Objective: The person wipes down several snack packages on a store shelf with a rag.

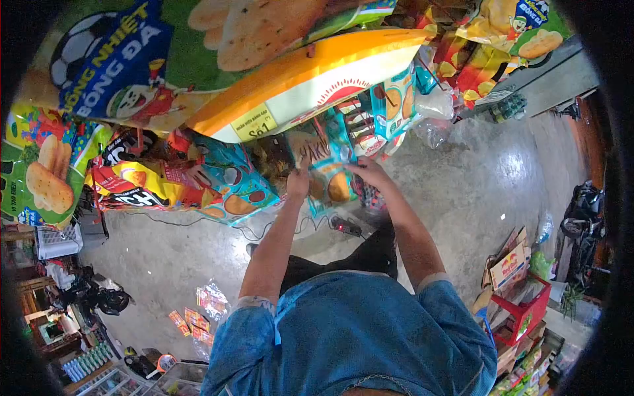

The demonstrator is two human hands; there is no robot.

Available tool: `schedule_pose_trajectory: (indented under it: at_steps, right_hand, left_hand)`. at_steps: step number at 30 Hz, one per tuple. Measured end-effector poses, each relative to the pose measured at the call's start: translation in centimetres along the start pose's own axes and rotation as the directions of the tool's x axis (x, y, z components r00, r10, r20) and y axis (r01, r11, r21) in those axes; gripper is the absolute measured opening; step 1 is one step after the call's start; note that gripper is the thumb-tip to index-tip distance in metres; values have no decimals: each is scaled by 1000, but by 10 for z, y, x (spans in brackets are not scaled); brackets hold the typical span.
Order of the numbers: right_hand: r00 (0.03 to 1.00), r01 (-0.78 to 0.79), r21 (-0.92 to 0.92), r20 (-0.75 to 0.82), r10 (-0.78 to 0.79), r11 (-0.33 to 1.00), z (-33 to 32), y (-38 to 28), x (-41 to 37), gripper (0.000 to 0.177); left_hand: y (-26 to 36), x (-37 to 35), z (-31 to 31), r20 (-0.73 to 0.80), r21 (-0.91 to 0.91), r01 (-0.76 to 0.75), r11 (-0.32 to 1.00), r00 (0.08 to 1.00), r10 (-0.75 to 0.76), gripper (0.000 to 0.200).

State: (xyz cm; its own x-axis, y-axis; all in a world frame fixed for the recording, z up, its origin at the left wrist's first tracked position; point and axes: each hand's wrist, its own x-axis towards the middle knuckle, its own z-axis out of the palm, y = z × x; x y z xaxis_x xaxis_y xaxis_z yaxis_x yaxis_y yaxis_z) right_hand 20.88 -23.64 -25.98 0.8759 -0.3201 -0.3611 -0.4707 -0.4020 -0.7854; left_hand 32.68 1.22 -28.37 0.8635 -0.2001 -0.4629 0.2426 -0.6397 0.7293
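A teal snack bag (338, 187) with round crackers pictured on it hangs in front of me among other bags. My left hand (298, 181) is closed on its left side, near the brown printed panel. On the opposite side, my right hand (370, 173) has its fingers bent against the bag's edge; the thumb side is partly hidden. Left of my hands hangs another teal bag (241, 188), and a yellow and black bag (135, 185) is beyond it. A teal and white bag (394, 105) hangs just above my right hand.
Large green and yellow snack bags (251, 46) hang close overhead. A power strip (346, 226) with a cable lies on the concrete floor (462, 198). Small packets (193, 322) lie at lower left. A red stool (522, 310) and a cardboard box (508, 261) stand at right.
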Motion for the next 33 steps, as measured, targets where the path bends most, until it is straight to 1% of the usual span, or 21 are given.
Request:
schedule_pose_trajectory:
  at_steps: [1,2,5,7,9,10,14,15,16,18,19,21,22,23,25,27,28,29,31,32,33]
  right_hand:
    - [985,-170,78,49,167,982,-12,-34,-8,80]
    - [991,-135,33,19,134,990,-4,-22,9,79]
    - [997,-68,-58,-39,65,996,8,-8,54,87]
    - [992,-118,2,-38,118,993,18,-1,74,82]
    - [994,-86,250,-51,102,964,44,29,105,79]
    - [978,-188,392,-14,210,901,31,-14,76,76]
    - [943,-317,366,24,331,875,29,-54,61,64]
    - [945,-308,369,14,326,877,36,-45,74,64]
    - [963,-209,303,-101,249,930,54,-21,96,63]
    - [970,-19,285,-228,87,958,50,-31,97,63]
    - [970,-13,285,-230,81,958,44,-33,106,63]
    - [988,-139,386,-4,152,912,34,-36,116,67]
    - [979,-204,422,76,190,883,34,-37,115,67]
    - [962,-272,447,154,226,852,34,-37,114,68]
    - [984,-36,385,-150,101,922,47,-22,112,59]
    - [902,165,198,-427,-66,966,63,2,116,50]
    - [948,24,461,-292,126,887,49,-16,92,48]
    - [955,-141,669,-103,280,729,39,-29,69,46]
    - [955,-152,735,-64,291,661,32,-37,32,40]
    - [950,-164,797,-30,309,581,33,-38,16,35]
    - [952,-164,795,-26,303,584,40,-31,8,35]
  left_hand:
    - [9,4,-1,-3,2,0,1000,1000,0,96]
    - [26,4,-4,30,-132,26,991,999,-22,93]
    - [-20,78,20,-4,-42,-311,949,950,311,74]
    - [9,58,10,-19,89,-239,967,970,242,64]
    - [10,59,9,-18,160,-200,967,978,206,59]
    - [1,66,11,-17,172,-193,966,980,199,57]
    - [-44,113,29,0,186,-203,961,978,207,49]
    - [-53,128,33,12,188,-211,959,977,212,47]
    - [-63,145,37,28,182,-219,959,976,217,45]
    - [-72,168,38,39,123,-247,961,969,244,42]
    - [-71,169,44,-43,-47,-256,966,966,254,40]
    - [-64,167,52,-206,-368,-330,869,941,270,40]
    - [-33,137,36,-60,-501,-53,864,998,27,40]
    - [-26,127,37,-88,-319,-54,946,996,28,43]
    - [-13,105,39,-143,83,-17,996,989,28,50]
    - [-14,61,33,23,-421,-107,901,991,129,54]
    - [-1,40,17,120,-299,-103,949,982,145,52]
    - [6,16,13,111,-302,-102,948,984,142,52]
    - [15,-31,15,40,-556,-39,830,996,74,49]
    - [15,-48,8,31,-558,-43,829,997,72,49]
    - [13,-64,3,87,-605,7,796,995,57,46]
